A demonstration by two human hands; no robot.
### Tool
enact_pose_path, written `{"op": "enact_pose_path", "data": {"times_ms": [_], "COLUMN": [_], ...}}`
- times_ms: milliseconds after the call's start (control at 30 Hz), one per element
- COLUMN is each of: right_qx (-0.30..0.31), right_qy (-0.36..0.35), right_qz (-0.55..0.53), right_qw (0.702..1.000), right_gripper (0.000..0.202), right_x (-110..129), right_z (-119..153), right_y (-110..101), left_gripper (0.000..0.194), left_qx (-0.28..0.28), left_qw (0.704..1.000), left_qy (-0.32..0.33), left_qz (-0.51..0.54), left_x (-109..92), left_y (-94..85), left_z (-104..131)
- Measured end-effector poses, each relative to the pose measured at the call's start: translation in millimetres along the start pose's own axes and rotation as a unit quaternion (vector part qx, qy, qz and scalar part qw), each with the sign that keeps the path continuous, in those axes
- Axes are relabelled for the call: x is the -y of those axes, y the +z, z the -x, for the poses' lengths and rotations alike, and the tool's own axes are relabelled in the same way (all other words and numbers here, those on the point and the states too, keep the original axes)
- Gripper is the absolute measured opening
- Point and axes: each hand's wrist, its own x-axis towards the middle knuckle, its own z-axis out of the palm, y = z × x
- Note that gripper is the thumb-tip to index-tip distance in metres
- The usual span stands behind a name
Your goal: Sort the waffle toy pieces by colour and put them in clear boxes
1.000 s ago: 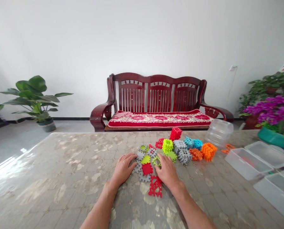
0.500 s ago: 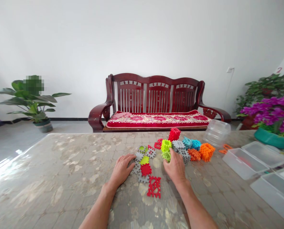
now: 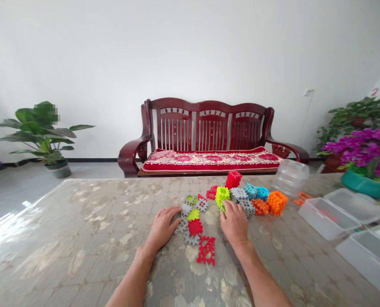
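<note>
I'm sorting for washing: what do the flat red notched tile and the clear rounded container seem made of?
Flat red notched tile: probably matte plastic, from even colour and regular teeth; foam possible.
Clear rounded container: likely glossy plastic, see-through with highlights.

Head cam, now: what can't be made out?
- Right hand: head view, its own back hides whether it grips the lime stack.
- Red shape: head view, blurred by the wall of the translucent far box.
- Near box: head view, cut off by the right edge.
- Potted plant: head view, pixelated patch covers upper leaves.

Bright light, glare on table
</note>
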Motion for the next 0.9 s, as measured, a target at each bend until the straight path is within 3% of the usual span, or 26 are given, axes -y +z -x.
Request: {"op": "enact_pose_path", "data": {"times_ms": [200,333,467,667,900], "right_qx": [0.109,0.157,0.187,0.231,0.200], "right_qy": [-0.096,-0.112,-0.088,-0.043,0.022], "right_qz": [-0.102,-0.083,-0.038,-0.015,-0.066], "right_qw": [0.984,0.978,0.978,0.972,0.977], "right_gripper": [0.034,0.031,0.021,0.026,0.034], "right_x": [30.6,46.4,58.0,67.5,67.9], "right_z": [4.4,1.3,-3.7,-10.7,-11.5], "right_y": [12.7,17.1,15.0,16.4,31.4], "left_gripper": [0.036,0.039,0.040,0.034,0.038], "left_qx": [0.025,0.054,0.057,0.067,0.052], "left_qw": [1.000,0.998,0.998,0.998,0.998], "left_qy": [0.015,0.014,0.014,0.015,0.019], "left_qz": [-0.011,-0.013,-0.010,-0.005,-0.002], "left_x": [-2.4,-5.8,-7.3,-6.0,-4.0], "left_y": [-3.6,-6.8,-7.0,-5.8,-3.6], "left_z": [0.7,2.0,3.2,4.1,4.2]}}
